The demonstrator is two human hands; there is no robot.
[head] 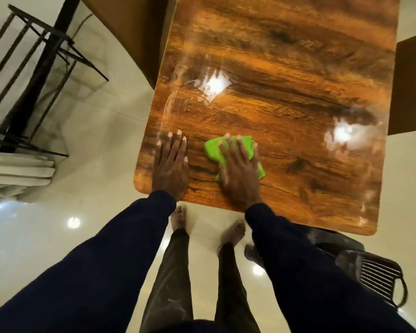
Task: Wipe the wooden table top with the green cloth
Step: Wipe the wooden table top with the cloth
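We note the glossy wood-grain rectangular surface (274, 92) seen from above, its rounded near-left corner close to the person. The left hand (171, 162) lies palm down on bare wood just inside that near-left corner, fingers straight and close together, holding nothing. The right hand (238, 169) lies palm down on the crumpled bright green cloth (213, 150), fingers straight and slightly spread, pressing it flat rather than curling round it; the hand's outline is a little blurred. The cloth sits on the surface near the near edge, just to the right of the left hand and apart from it, with green showing past the fingertips on the far side and at the hand's right side. Pale smeared streaks run along the left edge and the right edge of the surface, and we record two bright light reflections, one toward the left edge and one near the right edge. Both arms wear dark navy long sleeves (130, 248). Below the near edge two bare feet (179, 217) stand on the pale glossy tiled floor (106, 140). A black slatted plastic chair (375, 272) stands partly under the near-right corner. A black metal bar frame (34, 56) stands on the floor well left of the surface, with folded white fabric (17, 171) near it.
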